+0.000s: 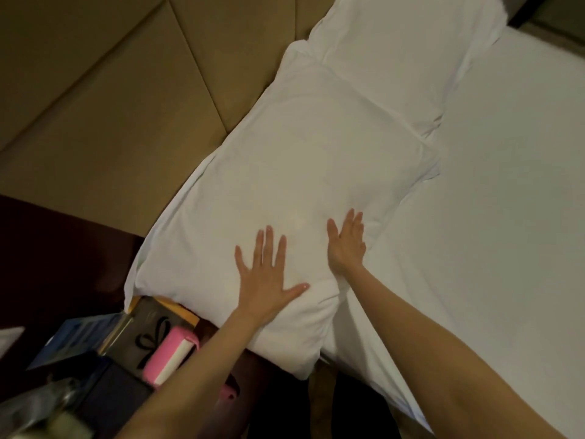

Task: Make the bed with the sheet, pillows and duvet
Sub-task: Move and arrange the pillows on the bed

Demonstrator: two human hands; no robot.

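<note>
A white pillow (pixel 285 172) lies at the head of the bed against the tan padded headboard (pixel 110 106). My left hand (pixel 266 274) lies flat on its near end with fingers spread. My right hand (pixel 346 242) presses with straight fingers on the pillow's right edge, where it meets the white sheet (pixel 506 217). A second white pillow (pixel 402 58) lies beyond the first, further along the headboard. The sheet covers the mattress smoothly on the right. No duvet is in view.
A dark bedside table (pixel 63 264) stands at lower left, carrying a pink and white object (pixel 171 353), a dark box with a bow print (pixel 152 331), a blue booklet (pixel 82 337) and blurred items. The pillow's near corner overhangs the mattress edge.
</note>
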